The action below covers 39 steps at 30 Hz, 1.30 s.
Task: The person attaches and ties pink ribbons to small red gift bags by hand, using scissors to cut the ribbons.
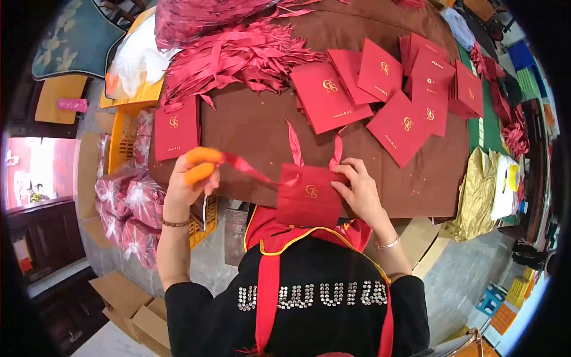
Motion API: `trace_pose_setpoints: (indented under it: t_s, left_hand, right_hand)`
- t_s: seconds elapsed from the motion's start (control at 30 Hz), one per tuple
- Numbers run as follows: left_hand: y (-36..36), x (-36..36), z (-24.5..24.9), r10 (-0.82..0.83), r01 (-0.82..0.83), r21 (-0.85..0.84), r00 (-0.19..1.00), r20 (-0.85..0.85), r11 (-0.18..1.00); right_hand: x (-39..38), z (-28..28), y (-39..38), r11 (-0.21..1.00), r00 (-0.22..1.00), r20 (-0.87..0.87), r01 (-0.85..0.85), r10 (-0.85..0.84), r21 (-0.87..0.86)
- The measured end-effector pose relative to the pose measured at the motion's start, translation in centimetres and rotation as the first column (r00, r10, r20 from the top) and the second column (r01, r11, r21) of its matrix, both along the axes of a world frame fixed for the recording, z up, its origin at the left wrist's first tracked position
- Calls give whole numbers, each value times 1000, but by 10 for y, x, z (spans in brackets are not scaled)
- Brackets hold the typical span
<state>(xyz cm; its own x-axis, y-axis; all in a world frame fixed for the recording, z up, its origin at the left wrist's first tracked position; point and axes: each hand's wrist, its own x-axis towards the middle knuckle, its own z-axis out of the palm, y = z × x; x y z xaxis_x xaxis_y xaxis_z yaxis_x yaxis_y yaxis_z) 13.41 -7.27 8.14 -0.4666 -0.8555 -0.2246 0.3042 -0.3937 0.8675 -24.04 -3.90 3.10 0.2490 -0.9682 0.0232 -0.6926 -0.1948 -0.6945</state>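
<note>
A red bag with a gold logo (309,197) lies at the table's front edge, against the apron. My right hand (355,189) pinches its upper right corner. Orange covers are on fingers of my left hand (199,172), which is closed on a red ribbon (247,168) stretching to the bag's upper left. Two more ribbon ends stand up behind the bag. A stack of red bags (176,132) lies just beyond my left hand.
Loose red ribbons (238,59) are heaped at the table's back left. Several red bags (380,71) spread over the right side. A yellow crate (122,140) and plastic-wrapped red packs (134,202) stand left. Gold wrapping (476,196) hangs at the right edge.
</note>
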Motion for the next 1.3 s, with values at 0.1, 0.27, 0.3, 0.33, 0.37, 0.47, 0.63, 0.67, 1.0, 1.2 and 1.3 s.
trace_pose_setpoints:
  t_s: [0.1, 0.27, 0.3, 0.33, 0.37, 0.47, 0.63, 0.67, 1.0, 1.2, 1.3]
  left_hand:
    - [5, -21, -4, 169, -197, -17, 880, -445, 980]
    - [0, -46, 1, 307, -366, -117, 885, -349, 923]
    - [-3, -47, -2, 300, -359, -114, 887, -351, 926]
    - [-5, -48, -5, 291, -295, -148, 955, -53, 944]
    - [-6, -49, -7, 259, -223, -163, 933, 251, 961]
    - [0, -103, 12, 669, 313, -789, 419, 614, 529]
    - [6, -144, -16, 362, 272, -677, 679, 639, 683]
    - [7, -150, -17, 269, 323, -561, 630, 728, 762]
    - [26, -153, -48, 351, 345, -645, 619, 702, 682]
    - [30, -159, -50, 380, 391, -649, 572, 727, 653]
    - [29, -163, -44, 383, 381, -672, 601, 702, 635]
  right_hand:
    - [-1, 5, -1, 999, 998, 58, 13, -16, 50]
    - [-20, -1, -11, 957, 980, 167, -149, 109, 251]
    - [-27, -2, -15, 957, 981, 164, -140, 100, 253]
    - [-32, -3, -18, 925, 965, 233, -191, 117, 328]
    - [-35, -4, -20, 885, 945, 302, -246, 128, 396]
    - [-33, 5, -24, 779, 882, 469, -266, -40, 567]
    - [-15, -9, -38, 705, 827, 547, -311, -130, 638]
    - [-10, -11, -40, 701, 824, 552, -320, -125, 637]
    - [0, -2, -32, 742, 863, 501, -298, -59, 601]
    - [1, -2, -29, 771, 871, 490, -284, -41, 570]
    - [3, -1, -27, 789, 873, 485, -267, -45, 554]
